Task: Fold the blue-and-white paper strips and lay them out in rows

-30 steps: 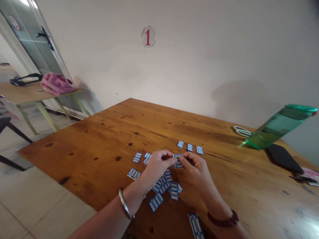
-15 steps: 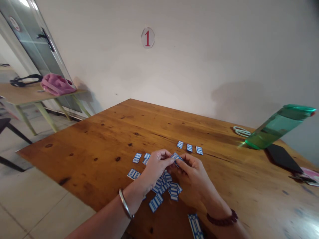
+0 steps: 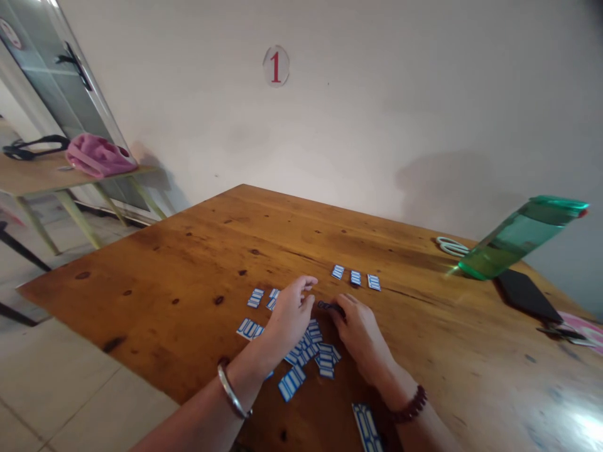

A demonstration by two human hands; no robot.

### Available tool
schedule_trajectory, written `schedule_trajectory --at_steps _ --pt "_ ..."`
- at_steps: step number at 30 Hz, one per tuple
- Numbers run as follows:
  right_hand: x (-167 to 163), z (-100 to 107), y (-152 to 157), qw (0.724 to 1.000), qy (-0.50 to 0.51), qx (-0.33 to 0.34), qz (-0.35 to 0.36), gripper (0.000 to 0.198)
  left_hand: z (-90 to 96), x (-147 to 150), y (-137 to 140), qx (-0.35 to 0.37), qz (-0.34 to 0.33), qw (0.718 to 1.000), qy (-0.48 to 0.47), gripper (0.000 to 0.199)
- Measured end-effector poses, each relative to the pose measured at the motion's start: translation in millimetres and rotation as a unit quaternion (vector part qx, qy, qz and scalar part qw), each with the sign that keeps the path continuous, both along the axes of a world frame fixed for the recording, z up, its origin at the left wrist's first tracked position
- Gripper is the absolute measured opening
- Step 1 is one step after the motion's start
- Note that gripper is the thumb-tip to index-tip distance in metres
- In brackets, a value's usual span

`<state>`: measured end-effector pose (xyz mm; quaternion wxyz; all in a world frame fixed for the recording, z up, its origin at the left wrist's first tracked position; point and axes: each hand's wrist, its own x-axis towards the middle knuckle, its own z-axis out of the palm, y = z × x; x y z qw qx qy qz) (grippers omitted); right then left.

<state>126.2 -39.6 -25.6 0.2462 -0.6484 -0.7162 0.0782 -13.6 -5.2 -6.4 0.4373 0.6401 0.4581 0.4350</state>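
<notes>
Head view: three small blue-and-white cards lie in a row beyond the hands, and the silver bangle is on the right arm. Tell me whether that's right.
Wrong arm: the head view shows the silver bangle on the left arm. The three small blue-and-white cards do lie in a row beyond the hands.

Plain off-white wall (image 3: 358,125); round translucent sign with red numeral 1 (image 3: 276,66) on it, soft shadow at right. Large knotty brown wooden table (image 3: 155,276), glare at near right corner. Left: frosted-looking glass door (image 3: 51,94), black lever handle (image 3: 78,66), light-wood table with pale green legs (image 3: 28,177), pale square-tiled floor (image 3: 94,376).
</notes>
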Motion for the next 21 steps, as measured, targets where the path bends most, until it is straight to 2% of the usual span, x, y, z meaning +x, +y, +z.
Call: schedule_trajectory --at_steps 4,8,15,21 --pt "1 -3 1 1.000 -0.021 -0.001 0.002 0.014 -3.4 1 -1 -0.038 -0.038 0.995 -0.081 0.032" --pt "1 -4 1 1.000 -0.006 0.002 0.003 0.013 -11.5 3 -3 -0.101 -0.081 0.981 -0.144 0.050" --pt "0 1 1 1.000 0.004 -0.017 0.002 0.016 -10.3 6 -9 -0.163 -0.118 0.970 -0.138 0.068" --pt "-2 3 0 1.000 -0.004 -0.012 -0.001 0.016 -16.0 6 -6 -0.154 -0.126 0.968 -0.156 0.071"
